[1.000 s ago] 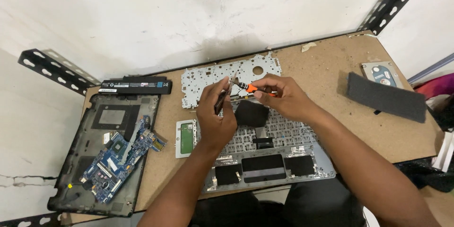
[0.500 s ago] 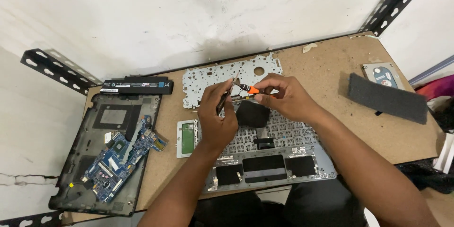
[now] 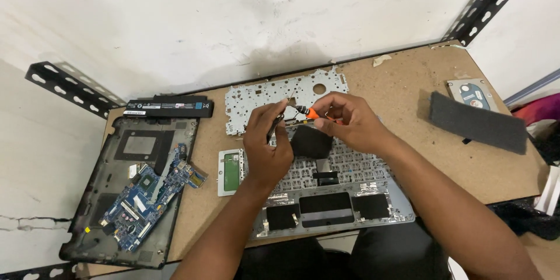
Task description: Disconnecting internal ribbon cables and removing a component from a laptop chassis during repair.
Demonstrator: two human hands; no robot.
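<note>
Left of the upturned laptop palmrest (image 3: pixel 350 198), a dark laptop base shell (image 3: pixel 105 198) is lying at the workbench (image 3: pixel 408 87) edge, with a blue motherboard (image 3: pixel 149 195) sitting loose and slanted inside it. Just beyond the shell, against the wall, a long black battery pack (image 3: pixel 169 107) is lying flat. Between the shell and the palmrest, a small green-faced touchpad board (image 3: pixel 230 172) is resting on the wood, just beside the palmrest's left edge.

Over the far part of the palmrest, the left hand (image 3: pixel 265 146) is curling narrowly, its fingertips pinching a thin dark tool (image 3: pixel 273 130) that is pointing down toward the keyboard underside. Beyond the palmrest and touching its far edge, a perforated silver keyboard backing plate (image 3: pixel 280 96) is lying flat. The right hand (image 3: pixel 350 122) is hovering just beside the left, fingers closed around a small orange-handled screwdriver (image 3: pixel 309 112), whose tip is aiming toward the left hand. Below both hands a black square patch (image 3: pixel 311 142) is lying on the palmrest.

Right of the palmrest, well apart, a dark grey foam pad (image 3: pixel 478 122) is lying aslant, and a hard drive (image 3: pixel 471 93) is sitting just behind it.
</note>
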